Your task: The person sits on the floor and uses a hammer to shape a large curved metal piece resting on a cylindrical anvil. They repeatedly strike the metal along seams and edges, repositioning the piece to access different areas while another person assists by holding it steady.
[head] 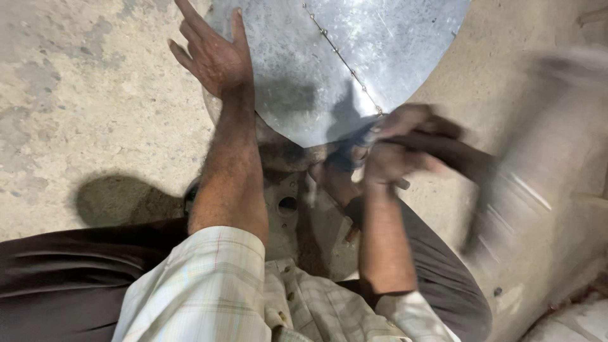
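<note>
- A sheet-metal workshop, with work done low on a rough, stained concrete floor (pixel 76 114).
- A round galvanised metal sheet (pixel 380 44) with a riveted seam (small studs in a line) lies there.
- A drilled metal plate (pixel 288 209) sits beneath.

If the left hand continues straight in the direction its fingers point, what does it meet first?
The left hand rests open at the edge of the round metal sheet, fingers pointing up and slightly left. That way seems free: only bare concrete floor up to the picture's edge, though depth is unclear.

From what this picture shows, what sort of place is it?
Probably a sheet-metal workshop: a riveted galvanised metal sheet, a bare concrete floor, and the right hand swinging a blurred tool.
</note>
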